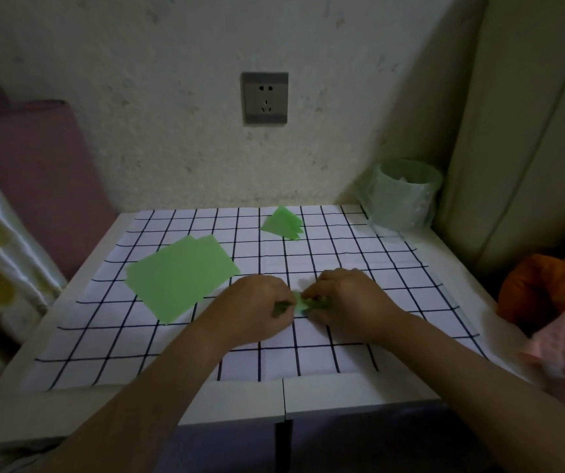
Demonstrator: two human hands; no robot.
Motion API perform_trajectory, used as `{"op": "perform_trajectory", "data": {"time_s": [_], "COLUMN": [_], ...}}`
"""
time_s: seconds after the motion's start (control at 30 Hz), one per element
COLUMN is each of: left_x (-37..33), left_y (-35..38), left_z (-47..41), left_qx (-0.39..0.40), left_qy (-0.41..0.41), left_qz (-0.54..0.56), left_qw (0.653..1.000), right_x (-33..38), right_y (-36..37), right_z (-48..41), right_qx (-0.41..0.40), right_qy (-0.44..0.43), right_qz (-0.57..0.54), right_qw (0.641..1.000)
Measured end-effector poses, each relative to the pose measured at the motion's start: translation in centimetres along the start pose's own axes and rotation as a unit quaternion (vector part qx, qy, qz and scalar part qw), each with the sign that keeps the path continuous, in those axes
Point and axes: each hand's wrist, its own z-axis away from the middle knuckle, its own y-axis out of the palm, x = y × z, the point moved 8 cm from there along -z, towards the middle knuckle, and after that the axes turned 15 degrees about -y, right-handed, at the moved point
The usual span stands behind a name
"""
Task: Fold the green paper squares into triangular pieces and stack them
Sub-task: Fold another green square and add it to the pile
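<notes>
A loose pile of flat green paper squares lies on the left of the checked cloth. A stack of folded green triangles sits near the cloth's far edge. In the middle of the cloth, my left hand and my right hand meet over one small green paper piece. Fingers of both hands curl onto it and pinch it against the cloth. Most of that piece is hidden under my fingers, so its shape is unclear.
A small bin lined with a green plastic bag stands at the table's far right corner. A wall with a socket rises behind. Orange and pink cloth lies off the right edge, bedding off the left.
</notes>
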Motion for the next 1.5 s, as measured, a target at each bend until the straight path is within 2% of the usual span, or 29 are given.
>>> {"op": "perform_trajectory", "data": {"time_s": [0.23, 0.33, 0.4, 0.5, 0.57, 0.67, 0.73, 0.8, 0.93, 1.03, 1.1, 1.2, 1.27, 1.33, 1.4, 1.5], "left_x": [0.5, 1.9, 3.0, 3.7, 3.5, 3.6, 4.0, 4.2, 3.5, 3.3, 3.1, 2.7, 2.5, 2.2, 2.1, 1.9], "left_y": [-1.6, -3.0, -3.6, -3.9, -3.4, -2.4, -1.9, -1.6, -1.3, -1.3, -1.2, -1.1, -1.0, -0.8, -0.5, -0.3], "left_z": [0.3, 0.0, -0.1, 0.2, 0.4, 0.9, 0.9, 0.9, 0.8, 0.6, 0.4, 0.2, 0.2, 0.3, 0.3, 0.2], "left_qx": [-0.048, -0.086, -0.079, -0.038, 0.003, 0.040, 0.039, 0.032, 0.034, 0.035, 0.047, 0.068, 0.082, 0.092, 0.095, 0.099], "left_qy": [-0.021, -0.097, -0.159, -0.227, -0.255, -0.303, -0.329, -0.344, -0.338, -0.334, -0.319, -0.287, -0.282, -0.284, -0.289, -0.294], "left_qz": [0.053, 0.147, 0.217, 0.353, 0.408, 0.459, 0.486, 0.516, 0.570, 0.577, 0.583, 0.593, 0.589, 0.582, 0.579, 0.582], "left_qw": [0.997, 0.981, 0.960, 0.907, 0.877, 0.834, 0.809, 0.784, 0.748, 0.745, 0.745, 0.749, 0.753, 0.757, 0.756, 0.752], "right_x": [0.1, 0.3, -0.7, -1.3, -1.2, -0.8, 0.2, 1.1, 2.6, 2.4, 1.7, 0.3, -0.5, -0.7, -0.4, -0.3], "right_y": [-1.0, -2.8, -3.7, -4.0, -4.2, -5.6, -6.6, -6.5, -5.4, -5.1, -5.1, -4.3, -3.4, -2.3, -1.7, -1.6], "right_z": [-1.3, -1.7, -1.6, -1.7, -1.8, -1.3, -1.2, -1.4, -1.6, -1.4, -1.4, -1.3, -1.1, -0.8, -0.6, -0.3], "right_qx": [-0.021, -0.104, -0.158, -0.225, -0.255, -0.281, -0.269, -0.235, -0.183, -0.209, -0.232, -0.240, -0.248, -0.236, -0.225, -0.232], "right_qy": [-0.005, 0.020, 0.098, 0.163, 0.171, 0.145, 0.076, 0.008, -0.054, -0.035, 0.009, 0.119, 0.192, 0.254, 0.289, 0.311], "right_qz": [-0.010, -0.086, -0.200, -0.375, -0.404, -0.244, -0.113, -0.026, -0.010, -0.077, -0.150, -0.256, -0.341, -0.441, -0.512, -0.542], "right_qw": [1.000, 0.991, 0.962, 0.884, 0.862, 0.917, 0.953, 0.972, 0.982, 0.974, 0.961, 0.929, 0.886, 0.828, 0.777, 0.746]}}
